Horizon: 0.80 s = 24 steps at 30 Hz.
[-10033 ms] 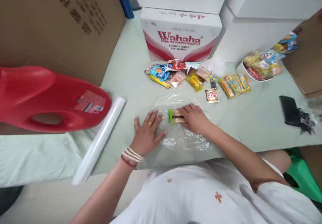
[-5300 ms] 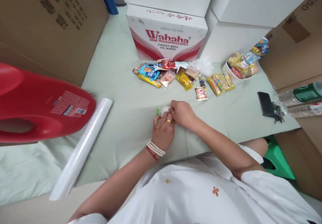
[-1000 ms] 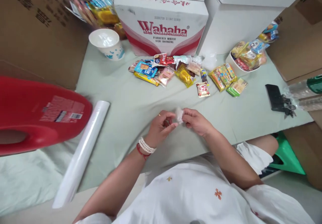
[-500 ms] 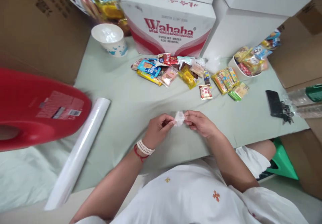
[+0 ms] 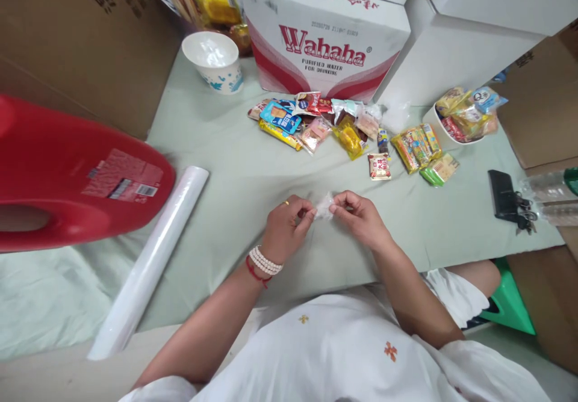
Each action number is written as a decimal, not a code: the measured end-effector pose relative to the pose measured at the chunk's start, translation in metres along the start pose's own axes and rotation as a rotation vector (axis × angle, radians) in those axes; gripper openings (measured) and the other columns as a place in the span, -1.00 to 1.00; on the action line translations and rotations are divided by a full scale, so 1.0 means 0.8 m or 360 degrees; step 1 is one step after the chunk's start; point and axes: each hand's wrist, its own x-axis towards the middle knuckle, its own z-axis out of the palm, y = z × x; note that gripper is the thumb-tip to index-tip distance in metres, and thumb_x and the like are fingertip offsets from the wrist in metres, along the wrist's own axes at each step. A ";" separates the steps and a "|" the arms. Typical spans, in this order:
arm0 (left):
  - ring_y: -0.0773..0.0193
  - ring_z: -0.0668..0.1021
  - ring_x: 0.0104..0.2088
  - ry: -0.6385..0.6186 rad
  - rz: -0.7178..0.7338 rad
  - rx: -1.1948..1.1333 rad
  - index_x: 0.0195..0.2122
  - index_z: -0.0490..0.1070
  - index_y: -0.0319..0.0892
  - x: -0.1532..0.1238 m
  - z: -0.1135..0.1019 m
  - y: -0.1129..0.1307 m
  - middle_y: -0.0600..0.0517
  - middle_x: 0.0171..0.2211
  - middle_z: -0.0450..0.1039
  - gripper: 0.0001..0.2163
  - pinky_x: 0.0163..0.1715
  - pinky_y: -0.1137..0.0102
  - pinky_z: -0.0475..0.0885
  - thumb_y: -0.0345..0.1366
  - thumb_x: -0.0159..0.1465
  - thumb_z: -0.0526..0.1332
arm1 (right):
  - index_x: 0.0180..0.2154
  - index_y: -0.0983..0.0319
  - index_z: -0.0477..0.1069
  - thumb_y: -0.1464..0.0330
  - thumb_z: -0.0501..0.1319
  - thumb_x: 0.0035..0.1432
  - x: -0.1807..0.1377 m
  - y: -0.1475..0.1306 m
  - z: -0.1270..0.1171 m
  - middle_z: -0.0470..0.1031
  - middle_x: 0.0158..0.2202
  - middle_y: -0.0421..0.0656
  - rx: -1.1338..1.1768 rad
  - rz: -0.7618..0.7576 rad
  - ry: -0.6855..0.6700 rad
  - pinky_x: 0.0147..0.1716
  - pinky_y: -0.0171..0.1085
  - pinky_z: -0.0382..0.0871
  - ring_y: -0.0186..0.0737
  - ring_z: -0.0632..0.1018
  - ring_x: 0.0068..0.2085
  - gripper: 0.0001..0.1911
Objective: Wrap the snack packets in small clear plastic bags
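My left hand (image 5: 285, 226) and my right hand (image 5: 358, 215) meet just above the pale green table cloth (image 5: 235, 173). Both pinch a small crumpled wad of clear plastic film (image 5: 323, 206) between thumb and fingertips. The left wrist wears bead bracelets and a red thread, and a ring shows on one finger. A green-edged wrapped snack (image 5: 438, 170) lies to the right of a row of yellow packets (image 5: 415, 145).
A roll of cling film (image 5: 151, 260) lies at the left beside a big red jug (image 5: 76, 179). Several snack packets (image 5: 311, 126) lie before a Wahaha carton (image 5: 323, 44). A paper cup (image 5: 215, 60), a white bowl of snacks (image 5: 465, 116) and a black phone with keys (image 5: 506, 194) sit around.
Ten seconds ago my hands pressed film over a green-edged snack; that snack now lies among the packets at right. In the last second the wad stayed pinched while the view shifted.
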 end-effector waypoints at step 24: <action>0.25 0.43 -0.26 0.0559 -0.0098 -0.0115 -0.27 0.43 -0.11 0.008 -0.001 -0.013 0.04 -0.24 0.35 -0.80 -0.27 0.39 0.39 -0.46 0.07 0.24 | -0.19 0.13 0.51 0.22 0.20 0.36 0.002 0.006 0.015 0.51 -0.26 -0.10 -0.0768 -0.0585 0.0100 -0.14 -0.12 0.37 -0.11 0.45 -0.24 -0.84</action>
